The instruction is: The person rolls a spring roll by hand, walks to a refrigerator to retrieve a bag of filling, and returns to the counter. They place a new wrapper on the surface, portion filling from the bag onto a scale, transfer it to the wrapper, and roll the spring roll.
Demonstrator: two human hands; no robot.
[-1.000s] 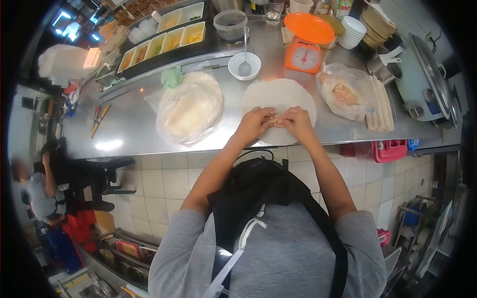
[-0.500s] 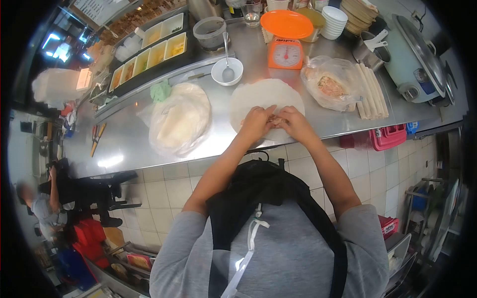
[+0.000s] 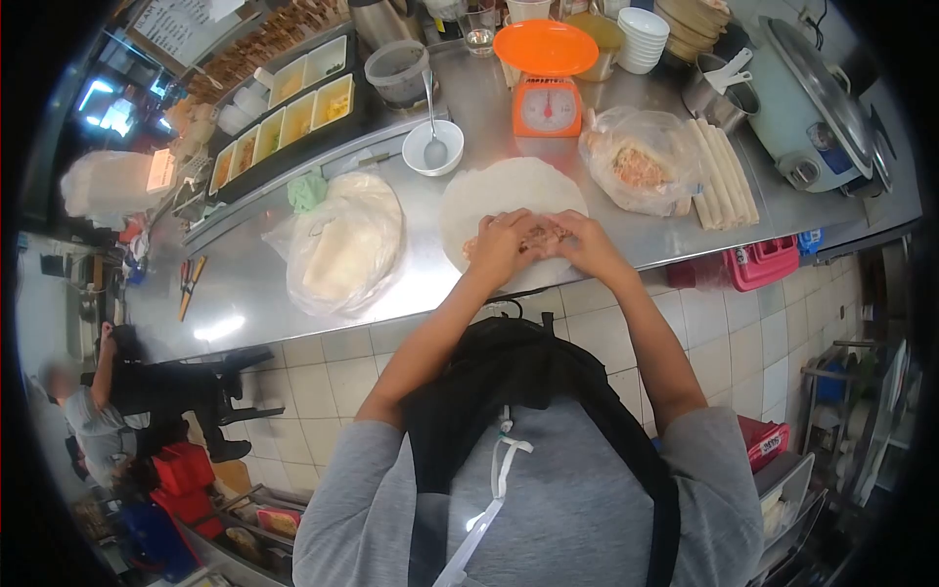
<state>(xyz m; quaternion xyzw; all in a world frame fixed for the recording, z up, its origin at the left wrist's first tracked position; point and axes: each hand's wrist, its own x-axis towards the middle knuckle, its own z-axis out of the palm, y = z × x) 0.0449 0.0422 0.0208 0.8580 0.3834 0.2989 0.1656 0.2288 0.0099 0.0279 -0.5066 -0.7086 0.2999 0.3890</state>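
The head-worn camera's wide, round-edged view faces forward and steeply down. The wearer's grey cloth shirt (image 3: 577,489) fills six o'clock, closest; beyond it the shiny stainless-steel tabletop (image 3: 421,254) spans ten to two, front edge slanting up toward three, bare left hand (image 3: 501,247) and right hand (image 3: 593,247) near centre.

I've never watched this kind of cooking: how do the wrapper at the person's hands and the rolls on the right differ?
The wrapper lies mostly flat and roundish; the rolls are long and narrow. The wrapper carries exposed filling; the rolls show none from above. Both are pale and sit on the metal counter.
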